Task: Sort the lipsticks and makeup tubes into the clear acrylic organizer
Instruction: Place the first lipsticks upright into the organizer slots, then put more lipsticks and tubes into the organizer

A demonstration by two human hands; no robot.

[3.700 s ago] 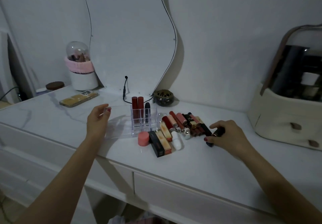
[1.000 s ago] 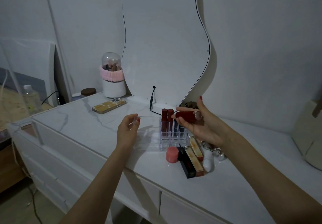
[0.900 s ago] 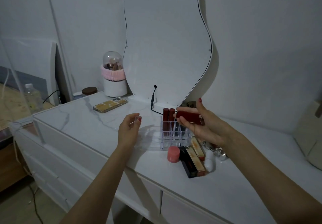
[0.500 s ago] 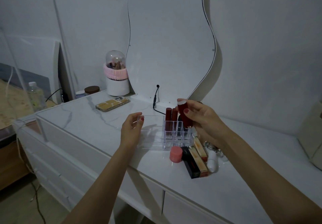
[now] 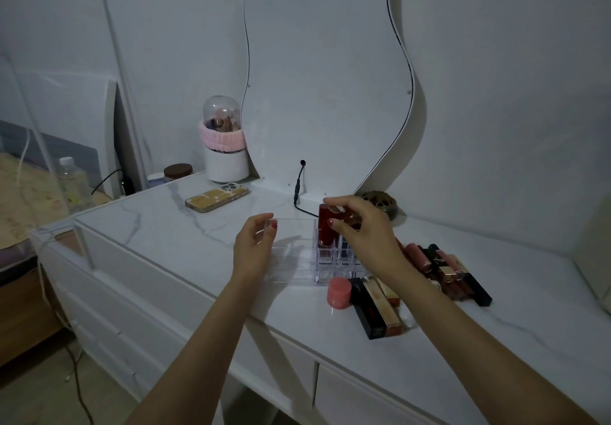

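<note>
We steady the clear acrylic organizer [image 5: 291, 259] with our left hand [image 5: 253, 249] while right-hand fingers [image 5: 334, 224] pinch a dark red lipstick [image 5: 325, 229] upright over a rear slot; next, lower it straight, with loose tubes [image 5: 439, 272] waiting at three o'clock.

Two bare forearms reach in from the lower edge, one either side of the clear acrylic organizer [image 5: 294, 252] on the table [image 5: 198, 236]; no sleeve, cuff, watch, bracelet or ring shows on either arm as far as the frame edge; both arms are slender and uncovered from wrist to elbow. The left hand [image 5: 253, 249], on the organizer's left, has a short, rounded fingernail painted dark red or pink; the right hand [image 5: 363, 232], over the organizer's right end, shows the same red polish on the thumb, with a paler nail tip at its topmost finger; dim light blurs finer detail.
</note>
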